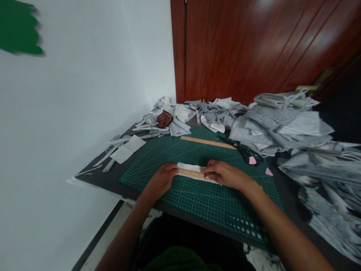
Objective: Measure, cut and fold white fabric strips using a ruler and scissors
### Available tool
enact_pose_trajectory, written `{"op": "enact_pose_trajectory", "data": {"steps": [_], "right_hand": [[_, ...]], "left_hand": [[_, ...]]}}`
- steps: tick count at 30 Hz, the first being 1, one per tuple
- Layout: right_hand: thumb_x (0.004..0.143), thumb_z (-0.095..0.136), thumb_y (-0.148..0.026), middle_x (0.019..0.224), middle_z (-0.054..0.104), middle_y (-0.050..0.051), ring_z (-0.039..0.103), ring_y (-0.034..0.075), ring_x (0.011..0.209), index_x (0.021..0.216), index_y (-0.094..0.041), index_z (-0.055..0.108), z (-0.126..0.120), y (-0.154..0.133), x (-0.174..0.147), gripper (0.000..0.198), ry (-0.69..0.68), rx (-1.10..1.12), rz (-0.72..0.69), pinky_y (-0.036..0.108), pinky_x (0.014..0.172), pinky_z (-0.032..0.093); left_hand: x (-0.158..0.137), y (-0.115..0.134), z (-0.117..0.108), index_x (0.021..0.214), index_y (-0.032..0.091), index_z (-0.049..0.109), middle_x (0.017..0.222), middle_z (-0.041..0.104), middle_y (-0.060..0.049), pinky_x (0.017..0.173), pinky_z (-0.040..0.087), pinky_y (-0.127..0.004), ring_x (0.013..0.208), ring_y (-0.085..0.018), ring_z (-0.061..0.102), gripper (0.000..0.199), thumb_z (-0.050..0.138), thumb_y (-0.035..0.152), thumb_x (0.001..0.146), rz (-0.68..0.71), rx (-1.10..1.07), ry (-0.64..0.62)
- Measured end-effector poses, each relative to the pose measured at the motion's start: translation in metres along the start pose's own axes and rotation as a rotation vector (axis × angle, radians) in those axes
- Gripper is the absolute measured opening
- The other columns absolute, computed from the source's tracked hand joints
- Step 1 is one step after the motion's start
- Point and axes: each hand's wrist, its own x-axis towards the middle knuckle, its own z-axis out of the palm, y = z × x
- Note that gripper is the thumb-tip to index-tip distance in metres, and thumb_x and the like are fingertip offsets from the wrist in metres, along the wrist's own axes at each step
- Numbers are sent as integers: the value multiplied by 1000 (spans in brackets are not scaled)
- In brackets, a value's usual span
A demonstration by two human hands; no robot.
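A narrow white strip [187, 166], cloth or paper, lies across the green cutting mat [197, 195]. Along it rests a short wooden ruler [191, 173]. At the left end, my left hand [164, 177] is closed, its fingertips pinching the strip beside the ruler's end. My right hand [222, 174] is closed too, thumb and bent fingers gripping the strip and ruler towards the right; its fingers hide part of both. Beyond my hands lies a second, longer wooden ruler [207, 141]. Black-handled scissors [244, 151] sit to its right, their blades touching or overlapping it.
Grey fabric stacks [276, 124] rise on the right. Loose cloth scraps [214, 113] and a brown piece with dark edging [165, 119] lie at the back. A folded white sheet [126, 149] is at left. Pink pieces [269, 172] lie near the scissors. A white wall [84, 94] borders the table.
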Motion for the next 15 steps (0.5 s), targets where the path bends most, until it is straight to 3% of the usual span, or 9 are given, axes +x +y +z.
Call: {"op": "enact_pose_trajectory", "data": {"steps": [7,15], "right_hand": [[99,63,-22,105,68,6,69,21,95,116,-25,77,-1,-1,-1,22,2,-9,-2,30,86,49],[98,66,-24,109,68,6,69,22,97,119,-25,76,-1,1,-3,23,-24,-28,14,32,87,49]], "left_hand": [[-4,-9,-3,107,18,72,120,72,-9,108,54,-39,115,-21,67,33,43,6,97,38,-20,15],[-6,-13,-8,95,20,72,117,74,-8,106,54,-37,117,-22,69,19,54,13,96,-13,-172,24]]}}
